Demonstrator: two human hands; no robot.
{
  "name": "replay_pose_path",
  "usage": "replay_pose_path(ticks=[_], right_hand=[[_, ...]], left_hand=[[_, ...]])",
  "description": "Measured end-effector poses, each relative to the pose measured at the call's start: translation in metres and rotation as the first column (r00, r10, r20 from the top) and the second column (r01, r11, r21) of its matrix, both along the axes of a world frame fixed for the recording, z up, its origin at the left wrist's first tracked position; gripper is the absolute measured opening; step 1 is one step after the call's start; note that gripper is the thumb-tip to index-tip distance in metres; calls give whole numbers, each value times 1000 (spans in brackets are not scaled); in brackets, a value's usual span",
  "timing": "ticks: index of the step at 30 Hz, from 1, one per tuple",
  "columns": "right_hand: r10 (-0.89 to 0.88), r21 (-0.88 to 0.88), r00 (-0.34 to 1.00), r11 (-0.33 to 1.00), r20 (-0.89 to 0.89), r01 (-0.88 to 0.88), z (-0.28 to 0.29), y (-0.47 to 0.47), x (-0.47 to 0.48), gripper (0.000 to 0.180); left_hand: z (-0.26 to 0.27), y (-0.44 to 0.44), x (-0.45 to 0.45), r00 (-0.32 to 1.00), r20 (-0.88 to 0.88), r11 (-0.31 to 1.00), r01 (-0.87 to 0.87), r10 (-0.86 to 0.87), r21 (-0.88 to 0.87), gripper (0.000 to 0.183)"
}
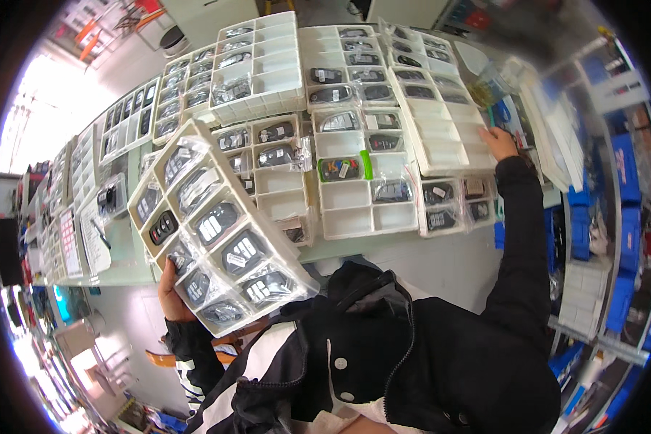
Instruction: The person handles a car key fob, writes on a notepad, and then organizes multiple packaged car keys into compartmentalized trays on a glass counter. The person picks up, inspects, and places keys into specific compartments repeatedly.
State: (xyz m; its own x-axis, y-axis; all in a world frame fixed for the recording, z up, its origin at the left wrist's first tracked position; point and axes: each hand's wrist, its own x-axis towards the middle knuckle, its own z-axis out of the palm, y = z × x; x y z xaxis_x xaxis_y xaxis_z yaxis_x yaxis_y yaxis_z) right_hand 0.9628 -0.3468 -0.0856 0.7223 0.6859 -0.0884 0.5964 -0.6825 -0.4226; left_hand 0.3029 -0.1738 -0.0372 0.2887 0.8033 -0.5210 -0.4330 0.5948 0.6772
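My left hand (172,295) grips the near left edge of a white compartment tray (266,217), held tilted in front of my body. Bagged car key fobs (217,222) fill its compartments, along with a dark fob with a red button (164,228). On the right, my right hand (500,143) has its fingers on the side edge of another white compartment tray (439,157), which rests over a lower tray. That tray has fobs in its far part and bare compartments near me. Part of the right thumb and fingers is hidden.
More compartment trays with fobs stand across the table (125,266), including a stack (298,70) at the back. A pen (101,234) lies on paper at the left. A clear jar (485,89) is at the back right. Shelves with blue bins (624,163) stand at the right.
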Motion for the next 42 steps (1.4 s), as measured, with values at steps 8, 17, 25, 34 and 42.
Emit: replay_pose_path(ticks=[8,17,25,34,42], right_hand=[[41,169,999,985,23,-44,20,5,-24,32],[50,393,990,920,-129,5,68,-8,-57,28],[281,526,936,840,-214,-132,82,52,-72,29],[623,456,758,742,-194,-492,65,227,-45,34],[711,376,672,692,-207,-616,22,297,-25,32]], left_hand=[[2,-63,21,977,-25,974,-208,211,85,39],[5,-61,44,990,89,987,-122,113,107,41],[-3,-43,33,992,98,990,-89,78,109,47],[4,-71,12,985,83,976,-164,153,144,46],[13,-109,26,950,73,945,-310,303,105,44]])
